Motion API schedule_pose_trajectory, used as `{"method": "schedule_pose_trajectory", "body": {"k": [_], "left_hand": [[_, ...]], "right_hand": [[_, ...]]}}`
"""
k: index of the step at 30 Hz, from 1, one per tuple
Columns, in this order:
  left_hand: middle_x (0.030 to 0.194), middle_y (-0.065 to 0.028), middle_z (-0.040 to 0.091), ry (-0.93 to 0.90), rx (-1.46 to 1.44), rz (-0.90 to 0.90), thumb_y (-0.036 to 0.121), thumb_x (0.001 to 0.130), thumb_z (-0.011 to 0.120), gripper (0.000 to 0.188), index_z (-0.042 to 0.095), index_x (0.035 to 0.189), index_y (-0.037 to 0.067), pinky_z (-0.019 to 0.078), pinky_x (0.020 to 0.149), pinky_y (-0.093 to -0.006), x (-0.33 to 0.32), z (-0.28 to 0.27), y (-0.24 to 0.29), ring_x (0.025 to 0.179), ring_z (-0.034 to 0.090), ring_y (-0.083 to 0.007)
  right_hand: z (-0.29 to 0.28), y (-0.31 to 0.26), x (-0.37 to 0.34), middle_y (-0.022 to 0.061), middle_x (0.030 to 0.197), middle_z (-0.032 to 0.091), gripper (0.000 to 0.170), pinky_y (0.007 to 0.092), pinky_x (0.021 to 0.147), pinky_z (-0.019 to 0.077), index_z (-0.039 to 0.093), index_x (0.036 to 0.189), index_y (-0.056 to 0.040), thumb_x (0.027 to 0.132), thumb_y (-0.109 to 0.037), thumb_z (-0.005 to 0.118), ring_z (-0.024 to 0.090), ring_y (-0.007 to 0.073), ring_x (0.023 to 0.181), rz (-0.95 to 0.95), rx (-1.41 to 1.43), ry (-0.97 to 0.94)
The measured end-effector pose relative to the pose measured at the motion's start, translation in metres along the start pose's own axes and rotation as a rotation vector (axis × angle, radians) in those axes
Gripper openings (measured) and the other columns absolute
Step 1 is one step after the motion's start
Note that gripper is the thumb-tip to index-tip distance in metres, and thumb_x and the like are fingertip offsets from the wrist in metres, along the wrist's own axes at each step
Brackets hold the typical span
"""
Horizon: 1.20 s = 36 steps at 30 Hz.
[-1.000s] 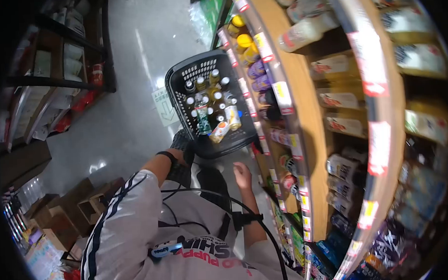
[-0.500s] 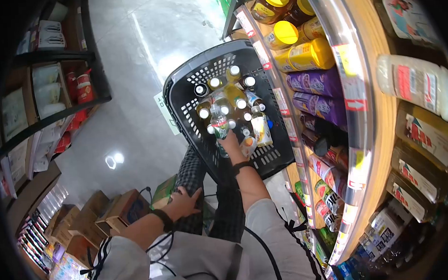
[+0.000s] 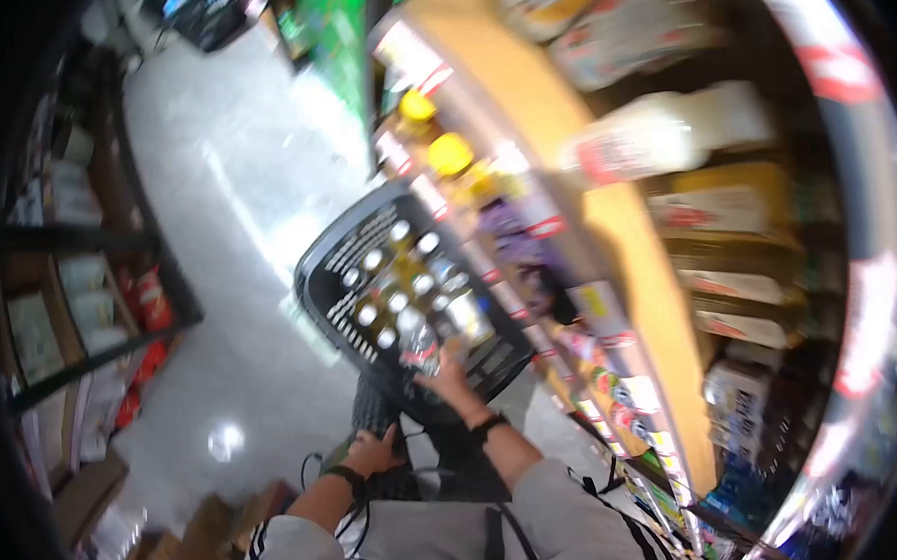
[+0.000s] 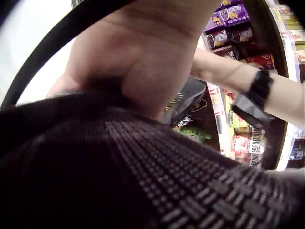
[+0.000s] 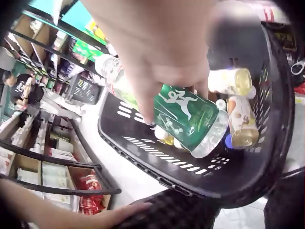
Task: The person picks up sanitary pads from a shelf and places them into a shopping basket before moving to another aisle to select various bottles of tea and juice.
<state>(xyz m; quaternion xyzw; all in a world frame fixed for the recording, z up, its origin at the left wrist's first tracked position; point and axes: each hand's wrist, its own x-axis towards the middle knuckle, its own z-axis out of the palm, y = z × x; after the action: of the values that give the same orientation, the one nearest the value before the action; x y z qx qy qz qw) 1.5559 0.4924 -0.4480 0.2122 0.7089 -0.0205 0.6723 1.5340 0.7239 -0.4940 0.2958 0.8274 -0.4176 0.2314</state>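
Note:
My right hand (image 3: 451,378) is over the near part of a black shopping basket (image 3: 307,291) and grips a clear plastic bottle with a green label (image 5: 188,119). In the right wrist view the bottle lies tilted across the palm, its cap end hidden past the fingers. Several white-capped bottles (image 3: 400,267) stand in the basket. Beside them, a small bottle with a fruit label (image 5: 242,121) is lying on its side. My left hand (image 3: 374,451) rests on the dark checked trouser leg (image 3: 374,411), fingers loosely spread; its wrist view is mostly filled by the cloth.
Close on the right of the basket runs a tall shelf (image 3: 618,263) with jars, bottles and price tags. Another shelf (image 3: 91,336) stands across the aisle on the left. Cardboard boxes (image 3: 204,536) are on the floor at lower left. A person (image 5: 25,90) is farther along the aisle.
My right hand came from beside the shelf into the basket and took hold of the green-labelled bottle. The left hand has settled on the leg. The head view has shifted.

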Motion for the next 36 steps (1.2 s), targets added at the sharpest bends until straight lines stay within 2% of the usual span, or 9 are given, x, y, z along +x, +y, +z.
{"method": "schedule_pose_trajectory", "body": {"k": [2, 7, 13, 14, 19, 23, 29, 32, 36], "left_hand": [[0.124, -0.0396, 0.034, 0.116, 0.059, 0.123, 0.063, 0.074, 0.052, 0.089, 0.012, 0.142, 0.021, 0.039, 0.091, -0.0492, 0.018, 0.012, -0.007, 0.112, 0.042, -0.05], [0.113, -0.0225, 0.053, 0.398, 0.181, 0.165, 0.046, 0.07, 0.062, 0.065, 0.049, 0.117, 0.004, 0.0377, 0.092, -0.0498, -0.007, -0.024, 0.043, 0.108, 0.049, -0.0413], [0.107, -0.0214, 0.057, 0.518, -0.164, 0.797, 0.026, 0.071, 0.065, 0.057, 0.046, 0.118, 0.001, 0.0435, 0.085, -0.039, -0.172, -0.124, 0.165, 0.1, 0.055, -0.0346], [0.108, -0.0212, 0.056, 0.312, -0.28, 0.864, 0.023, 0.073, 0.064, 0.057, 0.044, 0.122, 0.003, 0.0429, 0.085, -0.0367, -0.226, -0.132, 0.191, 0.1, 0.056, -0.0328], [0.124, -0.022, 0.046, 0.533, 0.128, 1.266, 0.026, 0.077, 0.065, 0.065, 0.035, 0.129, 0.001, 0.037, 0.094, -0.0363, -0.346, -0.122, 0.252, 0.113, 0.047, -0.0344], [0.135, -0.0205, 0.034, 0.705, 0.421, 1.454, 0.023, 0.078, 0.062, 0.063, 0.034, 0.13, 0.002, 0.0312, 0.1, -0.04, -0.448, -0.096, 0.303, 0.121, 0.038, -0.0352], [0.135, -0.0178, 0.032, 1.023, 0.797, 1.503, 0.018, 0.076, 0.062, 0.059, 0.038, 0.128, 0.008, 0.0323, 0.097, -0.0451, -0.495, -0.075, 0.326, 0.119, 0.037, -0.0367], [0.133, -0.0176, 0.035, 0.971, 0.609, 1.375, 0.015, 0.076, 0.062, 0.055, 0.04, 0.126, 0.007, 0.0328, 0.098, -0.042, -0.475, -0.078, 0.307, 0.118, 0.039, -0.0367], [0.112, -0.0181, 0.053, 1.001, 0.415, 1.254, 0.017, 0.077, 0.061, 0.044, 0.048, 0.117, 0.004, 0.0399, 0.089, -0.04, -0.453, -0.091, 0.274, 0.103, 0.051, -0.035]], "right_hand": [[-0.035, -0.009, -0.049, 0.0198, 0.113, 0.053, 0.085, 0.0357, 0.088, 0.0426, 0.035, 0.127, 0.0016, 0.06, -0.023, 0.08, 0.053, 0.0292, 0.105, -0.242, 0.196, 0.075], [-0.11, -0.03, -0.129, 0.017, 0.114, 0.052, 0.073, 0.0353, 0.091, 0.0389, 0.04, 0.122, -0.0007, 0.062, -0.019, 0.077, 0.051, 0.0267, 0.107, -0.234, 0.3, 0.158], [-0.185, -0.046, -0.234, 0.0149, 0.113, 0.054, 0.069, 0.0353, 0.09, 0.0395, 0.041, 0.122, -0.0013, 0.065, -0.019, 0.076, 0.052, 0.024, 0.106, -0.417, 0.394, 0.353], [-0.195, -0.053, -0.258, 0.0107, 0.116, 0.054, 0.06, 0.0339, 0.091, 0.0397, 0.042, 0.122, -0.0013, 0.072, -0.014, 0.072, 0.051, 0.0202, 0.107, -0.517, 0.538, 0.397], [-0.263, -0.09, -0.369, 0.005, 0.112, 0.054, 0.042, 0.0286, 0.088, 0.0398, 0.048, 0.116, -0.0006, 0.077, -0.002, 0.063, 0.049, 0.0117, 0.101, -0.704, 1.015, 0.354], [-0.319, -0.114, -0.468, 0.0055, 0.101, 0.06, 0.038, 0.0285, 0.084, 0.0435, 0.054, 0.108, -0.0003, 0.073, -0.006, 0.068, 0.054, 0.0114, 0.093, -0.686, 0.623, 0.732], [-0.396, -0.124, -0.566, 0.0077, 0.111, 0.056, 0.046, 0.0317, 0.085, 0.0439, 0.053, 0.112, -0.0015, 0.069, -0.002, 0.068, 0.054, 0.0152, 0.098, -0.974, 0.729, 1.296], [-0.432, -0.126, -0.611, 0.0089, 0.117, 0.052, 0.058, 0.0298, 0.085, 0.0443, 0.046, 0.122, -0.0005, 0.067, 0.009, 0.065, 0.052, 0.015, 0.102, -1.088, 0.762, 1.583], [-0.509, -0.161, -0.661, 0.0064, 0.106, 0.054, 0.043, 0.0281, 0.086, 0.0421, 0.046, 0.115, -0.0002, 0.075, 0.007, 0.061, 0.053, 0.0141, 0.096, -1.435, 0.455, 1.898]]}}
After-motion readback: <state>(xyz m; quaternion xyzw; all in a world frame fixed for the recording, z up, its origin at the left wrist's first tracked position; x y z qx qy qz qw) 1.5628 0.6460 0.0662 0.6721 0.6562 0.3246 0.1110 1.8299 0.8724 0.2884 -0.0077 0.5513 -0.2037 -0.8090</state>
